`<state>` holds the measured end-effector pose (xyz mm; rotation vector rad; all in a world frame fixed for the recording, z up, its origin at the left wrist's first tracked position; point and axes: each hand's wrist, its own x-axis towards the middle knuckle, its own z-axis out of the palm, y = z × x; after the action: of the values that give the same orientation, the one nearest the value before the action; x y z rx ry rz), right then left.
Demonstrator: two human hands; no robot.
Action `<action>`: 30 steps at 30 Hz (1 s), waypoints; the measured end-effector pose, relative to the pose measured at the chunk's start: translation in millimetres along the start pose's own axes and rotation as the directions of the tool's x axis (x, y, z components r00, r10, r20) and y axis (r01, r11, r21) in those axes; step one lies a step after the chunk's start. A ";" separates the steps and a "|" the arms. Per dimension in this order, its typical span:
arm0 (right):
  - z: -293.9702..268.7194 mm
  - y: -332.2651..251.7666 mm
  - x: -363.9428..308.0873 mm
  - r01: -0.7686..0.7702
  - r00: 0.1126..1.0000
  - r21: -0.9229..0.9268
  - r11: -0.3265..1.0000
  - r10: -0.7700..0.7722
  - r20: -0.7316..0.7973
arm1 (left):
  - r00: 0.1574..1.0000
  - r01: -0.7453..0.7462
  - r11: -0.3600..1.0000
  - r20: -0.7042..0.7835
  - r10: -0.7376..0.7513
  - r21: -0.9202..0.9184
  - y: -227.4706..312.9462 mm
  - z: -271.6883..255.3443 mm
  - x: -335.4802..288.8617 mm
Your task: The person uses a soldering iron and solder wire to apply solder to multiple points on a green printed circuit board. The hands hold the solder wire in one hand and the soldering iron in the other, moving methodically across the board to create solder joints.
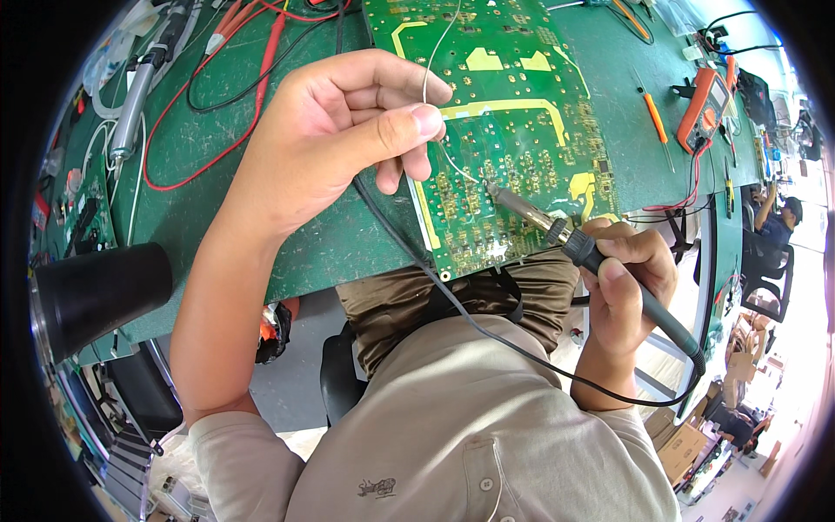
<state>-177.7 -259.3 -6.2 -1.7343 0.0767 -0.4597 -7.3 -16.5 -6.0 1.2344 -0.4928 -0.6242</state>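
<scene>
A large green circuit board [513,96] with yellow-edged areas lies on the green bench mat, its near edge at the bench's front. My left hand [357,122] is over the board's left side, pinching a thin strand of solder wire [456,165] between thumb and fingers. The strand's lower end runs down to the board's component rows. My right hand [631,278] grips a soldering iron [600,257] by its dark handle. Its tip meets the board close to the wire's end; whether they touch is too small to tell.
The iron's black cable [452,304] loops across my lap and up over the mat. To the left lie red test leads [271,52], a grey pen-shaped tool [130,117] and a black cylinder [104,291]. Rightward are an orange screwdriver [654,117] and a multimeter [704,109]. Another person [777,219] sits far right.
</scene>
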 end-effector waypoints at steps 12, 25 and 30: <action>-3.6 6.3 -4.8 -0.041 0.999 0.115 0.993 0.044 -0.025 | 0.998 0.043 0.988 0.053 -0.035 -0.151 -1.0 -6.5 0.7; -9.1 6.9 -9.3 0.038 0.999 0.070 0.997 -0.040 0.035 | 0.997 0.045 0.996 0.061 -0.041 -0.076 0.3 -2.4 -2.1; -14.0 5.6 -7.1 -0.041 0.999 0.120 0.992 0.041 0.001 | 0.997 0.067 0.995 0.042 -0.064 -0.069 -1.1 -0.2 -3.0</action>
<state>-188.0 -271.4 -11.4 -1.6116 0.0843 -0.4272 -9.5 -14.5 -7.1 1.1774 -0.4611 -0.7171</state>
